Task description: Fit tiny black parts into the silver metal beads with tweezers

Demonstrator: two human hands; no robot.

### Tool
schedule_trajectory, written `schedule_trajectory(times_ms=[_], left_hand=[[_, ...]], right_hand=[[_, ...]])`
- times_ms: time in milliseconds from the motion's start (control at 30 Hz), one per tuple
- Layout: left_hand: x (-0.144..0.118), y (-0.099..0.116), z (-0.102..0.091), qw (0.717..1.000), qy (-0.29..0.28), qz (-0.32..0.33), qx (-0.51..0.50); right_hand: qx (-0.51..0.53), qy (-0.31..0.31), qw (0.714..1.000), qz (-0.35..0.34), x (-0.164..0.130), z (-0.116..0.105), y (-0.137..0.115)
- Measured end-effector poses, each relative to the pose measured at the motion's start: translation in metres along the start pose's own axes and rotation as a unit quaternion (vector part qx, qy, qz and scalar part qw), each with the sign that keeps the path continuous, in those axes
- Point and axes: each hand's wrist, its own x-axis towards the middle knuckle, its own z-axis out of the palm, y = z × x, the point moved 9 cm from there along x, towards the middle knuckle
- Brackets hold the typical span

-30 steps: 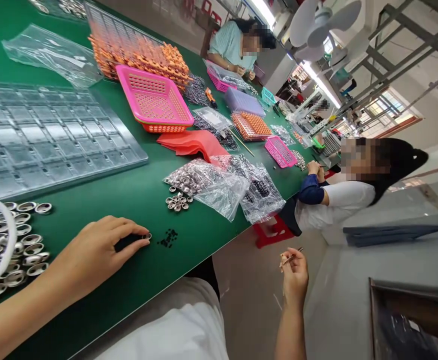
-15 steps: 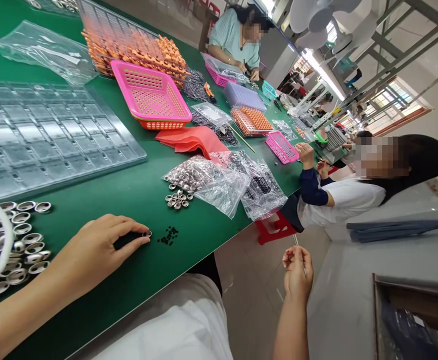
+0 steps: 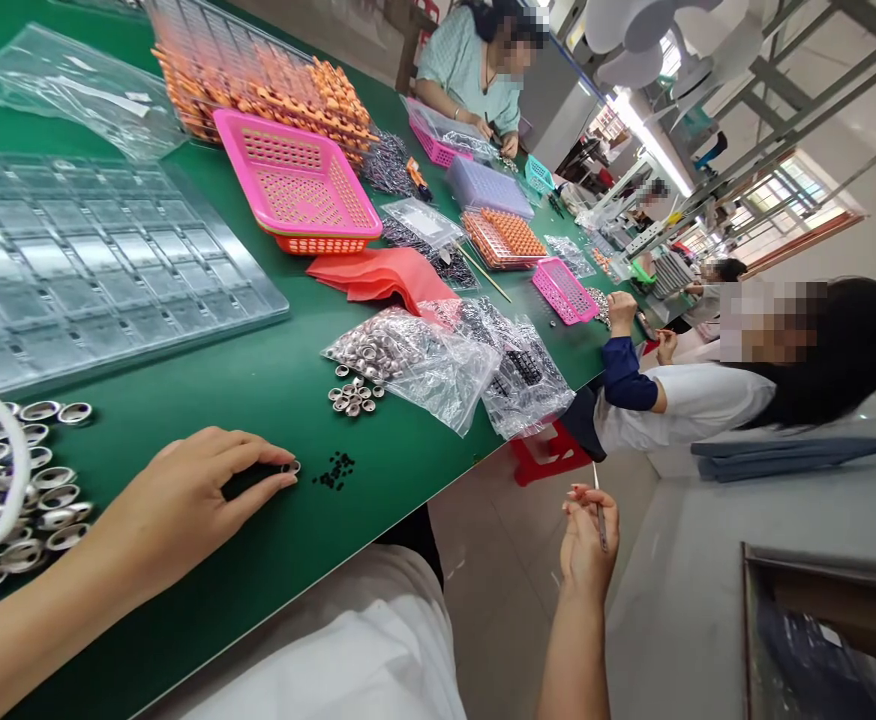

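**Small ring pinched at the worktop, thin tool held off its edge**

A small metal ring [image 3: 293, 467] is pinched between thumb and forefinger of the left hand [image 3: 190, 500], low on the green worktop [image 3: 273, 380]. The ring is judged light, stiff and smooth, so it is best taken by its rim. A thin tool [image 3: 599, 505] is gripped in the closed fingers of the right hand [image 3: 586, 540], held off the worktop edge; it looks slender and rigid, and is best held along the shaft.

Just beyond the left fingertips, one cluster of tiny black parts [image 3: 335, 470] is seen, too small to count. Farther out lies a loose group of about ten rings [image 3: 352, 397], then two clear bags [image 3: 438, 365]. Behind the left wrist, many more metal cups [image 3: 25, 490] are spread. Two co-workers are seated farther along.
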Motion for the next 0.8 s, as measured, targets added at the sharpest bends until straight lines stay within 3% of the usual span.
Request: schedule_trajectory(times_ms=[233, 500, 800], left_hand=[[0.002, 0.007, -0.005, 1.000, 0.012, 0.005, 0.013], [0.002, 0.000, 0.002, 0.999, -0.029, -0.025, 0.018], [0.004, 0.006, -0.004, 1.000, 0.000, -0.008, 0.017]], right_hand=[[-0.004, -0.027, 0.999, -0.028, -0.001, 0.007, -0.002], [-0.029, 0.000, 0.998, -0.060, -0.001, 0.001, 0.003], [-0.016, 0.011, 0.999, -0.046, -0.010, 0.010, -0.011]])
